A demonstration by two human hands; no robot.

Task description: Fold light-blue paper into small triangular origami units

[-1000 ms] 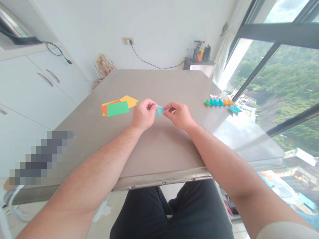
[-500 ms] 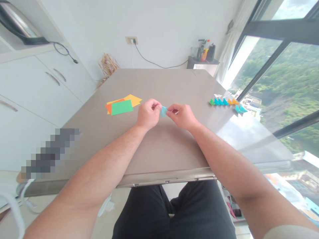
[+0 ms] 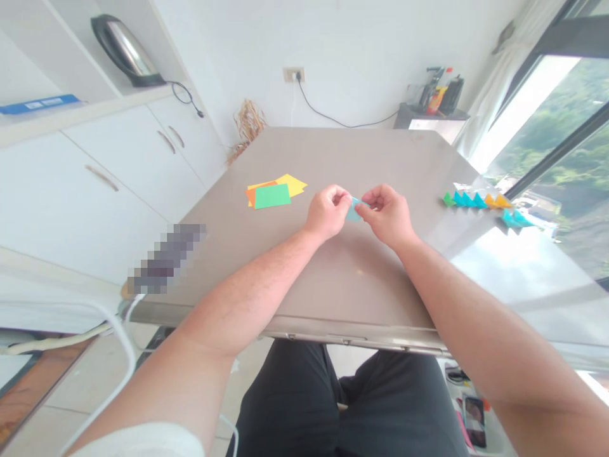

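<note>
My left hand [image 3: 326, 213] and my right hand [image 3: 389, 214] meet over the middle of the grey table [image 3: 333, 279]. Both pinch a small folded piece of light blue paper [image 3: 353, 209] between thumb and fingers, just above the tabletop. Most of the paper is hidden by my fingers. A little stack of flat paper sheets [image 3: 273, 191], green on top of orange and yellow, lies to the left of my left hand. A row of several folded paper triangles [image 3: 480, 202] in green, blue and orange lies to the right.
White cabinets [image 3: 118, 171] run along the left, with a kettle [image 3: 124, 52] on the shelf above. A small stand with bottles [image 3: 435, 95] sits beyond the table's far right corner. A large window [image 3: 566, 127] fills the right side. A pixelated patch [image 3: 164, 260] covers the table's left edge.
The view has swung to the left, so hands and table sit further right in the picture. My hands have closed in slightly on the blue paper; they hold it as before.
</note>
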